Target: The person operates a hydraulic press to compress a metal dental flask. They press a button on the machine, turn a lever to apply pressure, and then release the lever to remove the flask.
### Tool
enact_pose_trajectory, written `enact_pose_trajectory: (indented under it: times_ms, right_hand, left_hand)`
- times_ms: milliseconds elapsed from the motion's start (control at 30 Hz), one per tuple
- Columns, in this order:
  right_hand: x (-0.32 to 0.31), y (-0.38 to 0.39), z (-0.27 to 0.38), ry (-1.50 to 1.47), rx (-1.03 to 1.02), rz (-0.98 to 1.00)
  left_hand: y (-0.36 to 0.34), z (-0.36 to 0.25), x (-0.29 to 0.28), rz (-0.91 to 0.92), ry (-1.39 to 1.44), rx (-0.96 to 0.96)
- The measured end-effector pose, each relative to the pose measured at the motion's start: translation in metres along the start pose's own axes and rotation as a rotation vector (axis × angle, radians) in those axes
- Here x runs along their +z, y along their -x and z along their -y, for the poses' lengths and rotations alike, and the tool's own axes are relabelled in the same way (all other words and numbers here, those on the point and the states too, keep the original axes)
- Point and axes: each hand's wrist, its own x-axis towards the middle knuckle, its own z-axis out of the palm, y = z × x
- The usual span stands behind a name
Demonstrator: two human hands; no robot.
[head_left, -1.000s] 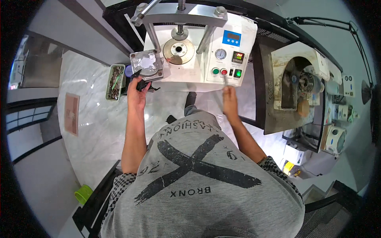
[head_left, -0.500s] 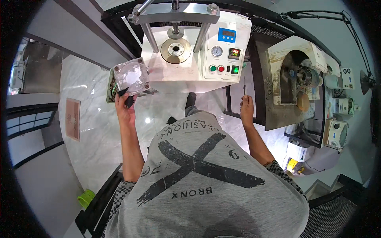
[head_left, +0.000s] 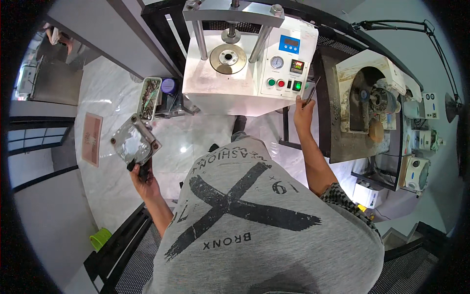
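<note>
My left hand (head_left: 147, 187) is closed round the black grip of a square metal block (head_left: 136, 140), which has bolts at its corners and a shiny, cloudy top. The block hangs tilted over the floor, left of my body. In my right hand (head_left: 303, 116) is a thin, dark, pointed metal tool (head_left: 315, 87), its tip up and to the right; its exact kind cannot be made out. That hand is at the lower front edge of a white press machine (head_left: 215, 97), below its buttons. The press has a round metal plate (head_left: 228, 59) under a screw spindle (head_left: 230, 35).
An oblong tray of small tools (head_left: 150, 99) and a purple-lidded container (head_left: 169, 86) stand left of the press. On the right is a dark bench (head_left: 338, 148) with a motorised grinding machine (head_left: 374, 95). A lamp arm (head_left: 396, 24) reaches over it. A green basket (head_left: 100, 238) stands on the floor.
My left hand has drawn the block down and left, away from the press, and turned it. My right hand has moved slightly up toward the press; the tool now leans right. The view has shifted.
</note>
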Motion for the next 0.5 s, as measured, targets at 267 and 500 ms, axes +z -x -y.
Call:
enact_pose_trajectory:
  times_ms: [267,500]
  right_hand:
    - [0.019,0.009,-0.038,0.001,0.04,0.003]
    - [0.023,-0.002,-0.041,0.053,0.012,-0.139]
  left_hand:
    - [0.019,-0.022,-0.057,-0.174,0.06,0.087]
    - [0.029,-0.039,-0.077,-0.125,0.039,0.114]
